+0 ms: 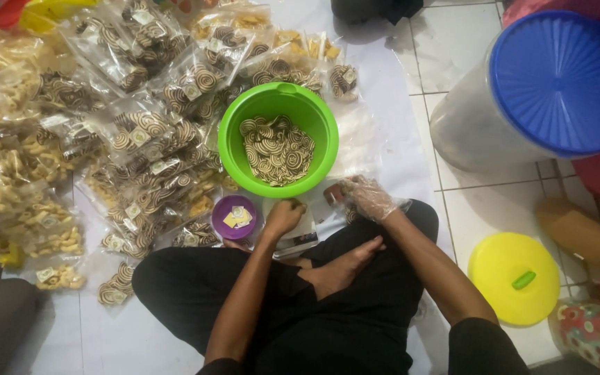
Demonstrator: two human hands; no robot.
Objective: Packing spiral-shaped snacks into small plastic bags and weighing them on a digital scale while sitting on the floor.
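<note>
Green bowl (pixel 277 104): smooth, glossy plastic. Blue lid (pixel 564 80): matt plastic. Right hand (pixel 369 198) wears a thin, clear, crinkled plastic glove. Floor (pixel 480 208): glossy white tile

Surface: a white tiled floor (pixel 484 208), partly covered by a white sheet (pixel 390 104).
On sheet: a green bowl (pixel 234 149), a small purple lid (pixel 220 210) and sealed snack bags (pixel 133 132) were laid.
On tiles: a blue-lidded tub (pixel 467 132) and a yellow lid (pixel 505 267) were set.

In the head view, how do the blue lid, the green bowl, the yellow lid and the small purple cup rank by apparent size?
Largest to smallest:
1. blue lid, though it sits higher, nearer the camera
2. green bowl
3. yellow lid, close to the bowl, so this order is unsure
4. purple cup
</note>
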